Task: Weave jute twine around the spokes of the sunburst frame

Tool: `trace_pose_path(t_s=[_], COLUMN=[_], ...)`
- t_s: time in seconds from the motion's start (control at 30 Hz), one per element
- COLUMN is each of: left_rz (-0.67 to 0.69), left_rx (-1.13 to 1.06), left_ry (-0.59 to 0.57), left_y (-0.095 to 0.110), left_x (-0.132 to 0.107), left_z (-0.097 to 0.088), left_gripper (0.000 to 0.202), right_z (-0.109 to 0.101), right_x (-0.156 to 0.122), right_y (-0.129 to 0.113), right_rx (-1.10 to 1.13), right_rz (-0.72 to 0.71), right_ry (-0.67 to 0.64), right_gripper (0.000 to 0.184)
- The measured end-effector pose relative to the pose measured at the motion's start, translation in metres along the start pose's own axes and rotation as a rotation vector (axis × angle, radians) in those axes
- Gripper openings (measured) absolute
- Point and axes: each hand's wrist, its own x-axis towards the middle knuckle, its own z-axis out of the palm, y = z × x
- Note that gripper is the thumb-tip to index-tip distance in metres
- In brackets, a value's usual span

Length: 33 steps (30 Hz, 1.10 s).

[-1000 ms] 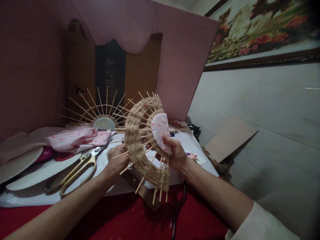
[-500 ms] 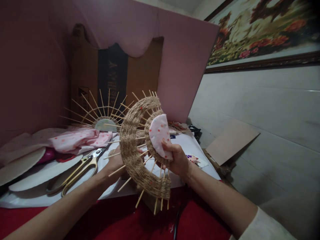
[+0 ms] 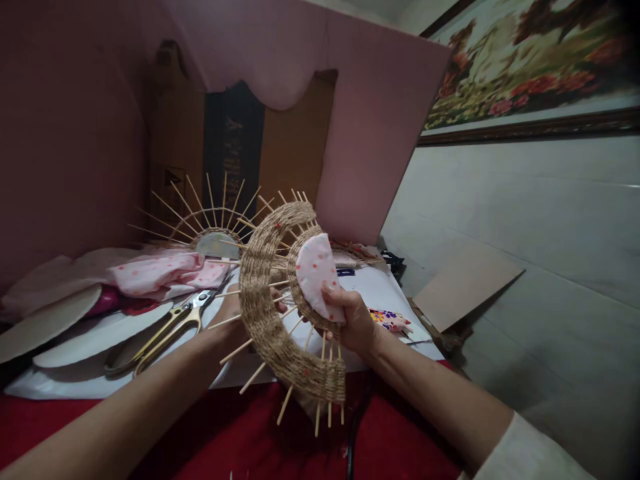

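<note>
A half-round woven fan of twisted straw cord on thin wooden sticks is upright in front of me, its sticks fanning out leftward. At its centre is a half-disc covered in white cloth with red dots. My right hand is closed on this centre piece, thumb on the cloth and fingers behind. My left hand is behind the woven band and mostly hidden. Its curled fingertips show through the gap between the band and the centre; what they hold is hidden.
Gold-handled scissors lie left on the white sheet, beside pale curved boards and dotted pink cloth. Behind stands another stick frame. A cardboard box and pink panel rise at the back. Red cloth covers the front.
The woven fan has turned very slightly, its lower end shifting a little right. My view has shifted a little. Both hands keep nearly the same places.
</note>
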Motion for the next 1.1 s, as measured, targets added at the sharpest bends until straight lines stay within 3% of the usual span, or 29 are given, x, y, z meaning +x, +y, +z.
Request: trace_pose_path(t_s=[0.1, 0.2, 0.33, 0.43, 0.5, 0.57, 0.63, 0.77, 0.93, 1.1], left_rz=[0.005, 0.021, 0.024, 0.109, 0.266, 0.395, 0.429, 0.388, 0.336, 0.329], left_rx=[-0.04, -0.062, -0.034, -0.046, -0.057, -0.056, -0.07, -0.092, 0.04, 0.093], left_ry=[0.116, 0.054, -0.016, 0.127, 0.241, 0.336, 0.377, 0.364, 0.347, 0.141], left_y=[0.005, 0.009, 0.014, 0.018, 0.022, 0.026, 0.03, 0.032, 0.026, 0.025], left_x=[0.012, 0.018, 0.013, 0.013, 0.016, 0.019, 0.022, 0.022, 0.021, 0.016], left_z=[-0.01, -0.011, -0.005, -0.01, -0.018, -0.026, -0.032, -0.033, -0.031, -0.027], left_gripper=[0.021, 0.016, 0.017, 0.015, 0.011, 0.019, 0.029, 0.036, 0.016, 0.023], right_z=[0.004, 0.008, 0.007, 0.004, 0.002, 0.0, -0.002, -0.007, -0.012, -0.016], right_x=[-0.005, -0.007, -0.006, -0.005, -0.005, -0.006, -0.007, -0.007, -0.004, 0.0], right_y=[-0.013, -0.025, -0.028, -0.026, -0.025, -0.025, -0.025, -0.024, -0.024, -0.024], right_rx=[0.01, 0.012, 0.066, 0.116, 0.134, 0.141, 0.14, 0.153, 0.213, 0.269], right_rz=[-0.071, -0.117, -0.075, -0.054, -0.054, -0.07, -0.075, -0.091, -0.136, -0.156], right_ry=[0.075, 0.151, 0.217, 0.247, 0.253, 0.249, 0.245, 0.272, 0.28, 0.243], right_gripper=[0.028, 0.026, 0.029, 0.029, 0.028, 0.026, 0.025, 0.024, 0.021, 0.024])
